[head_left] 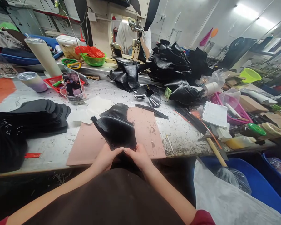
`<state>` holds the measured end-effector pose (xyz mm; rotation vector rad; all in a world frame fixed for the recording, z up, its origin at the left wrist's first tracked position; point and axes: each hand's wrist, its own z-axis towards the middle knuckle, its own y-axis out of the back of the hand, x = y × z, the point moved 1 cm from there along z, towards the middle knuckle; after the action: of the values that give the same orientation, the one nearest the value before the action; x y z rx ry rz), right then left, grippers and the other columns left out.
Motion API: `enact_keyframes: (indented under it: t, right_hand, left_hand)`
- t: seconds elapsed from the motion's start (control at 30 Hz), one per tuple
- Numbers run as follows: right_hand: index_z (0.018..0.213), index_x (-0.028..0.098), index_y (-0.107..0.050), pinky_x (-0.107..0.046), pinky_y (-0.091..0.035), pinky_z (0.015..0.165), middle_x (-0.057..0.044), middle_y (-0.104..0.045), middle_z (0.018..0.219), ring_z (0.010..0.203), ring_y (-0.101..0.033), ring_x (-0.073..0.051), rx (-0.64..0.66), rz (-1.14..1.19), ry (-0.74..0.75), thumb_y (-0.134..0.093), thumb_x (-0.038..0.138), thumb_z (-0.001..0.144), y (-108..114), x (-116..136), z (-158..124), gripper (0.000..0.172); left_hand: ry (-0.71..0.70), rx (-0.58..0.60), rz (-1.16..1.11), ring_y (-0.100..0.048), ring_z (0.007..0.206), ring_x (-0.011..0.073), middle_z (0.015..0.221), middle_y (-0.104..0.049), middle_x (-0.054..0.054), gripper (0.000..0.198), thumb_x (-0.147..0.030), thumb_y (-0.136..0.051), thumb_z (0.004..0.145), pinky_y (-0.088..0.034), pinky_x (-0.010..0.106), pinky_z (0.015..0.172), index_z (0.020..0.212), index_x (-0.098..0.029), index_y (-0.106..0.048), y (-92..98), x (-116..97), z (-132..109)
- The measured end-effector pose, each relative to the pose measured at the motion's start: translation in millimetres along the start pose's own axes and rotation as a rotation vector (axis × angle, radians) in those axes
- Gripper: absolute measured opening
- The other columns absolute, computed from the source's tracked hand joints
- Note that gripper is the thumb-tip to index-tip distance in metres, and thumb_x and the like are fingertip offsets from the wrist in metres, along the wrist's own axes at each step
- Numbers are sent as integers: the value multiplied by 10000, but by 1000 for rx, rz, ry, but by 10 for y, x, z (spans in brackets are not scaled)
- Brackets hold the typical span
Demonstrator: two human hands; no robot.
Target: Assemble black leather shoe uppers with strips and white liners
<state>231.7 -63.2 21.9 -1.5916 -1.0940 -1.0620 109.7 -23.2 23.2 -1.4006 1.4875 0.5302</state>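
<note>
A glossy black leather piece (118,126) lies over the pink sheet (147,131) at the front of the table, its near edge between my hands. My left hand (107,156) pinches that edge, thumb on top. Close beside it, my right hand (138,154) grips the same edge, and the two thumb tips nearly meet. The fingers beneath the leather are hidden. White paper pieces (93,107) lie behind the leather at its left.
Stacked black pieces (44,118) occupy the left side. Black leather piles (170,62) stand at the back. A phone (72,84) leans in a clear tub. A hammer handle (216,152) juts over the right edge, above a blue bin (259,184). A person (124,37) sits behind the machine.
</note>
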Motion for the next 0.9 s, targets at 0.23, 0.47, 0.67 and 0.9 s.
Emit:
enact_keyframes:
  t: [0.23,0.47,0.67,0.9]
  right_hand:
    - [721,161,-529,-258,-449,570,26,-559,612,557,-530,-116,-34,-44,-105,-628,289,608,55,-62,5,197]
    - [757,159,-537,-274,-461,602,25,-545,635,591,-533,-124,-33,-69,-146,-629,289,597,80,-49,-4,226]
    - [718,160,-566,-274,-462,637,-5,-556,731,691,-552,-153,-56,-204,-1,-604,271,623,87,-32,-9,151]
    - [665,149,-598,-280,-478,715,-43,-514,866,813,-560,-172,-53,-286,68,-577,281,644,88,35,-23,135]
  left_hand:
    - [-147,-35,189,-587,988,275,994,-664,67,545,-322,-723,590,-466,395,860,1075,-160,-535,80,55,42]
    - [-66,-34,388,-599,963,318,935,-693,94,474,-427,-682,597,-461,436,849,959,-128,-621,145,20,37]
    - [-38,-33,224,-637,873,309,851,-709,85,492,-417,-720,560,-498,428,792,947,-130,-620,111,69,21]
    - [-32,43,242,-622,930,300,921,-700,92,488,-316,-753,551,-483,432,839,975,-133,-594,119,82,45]
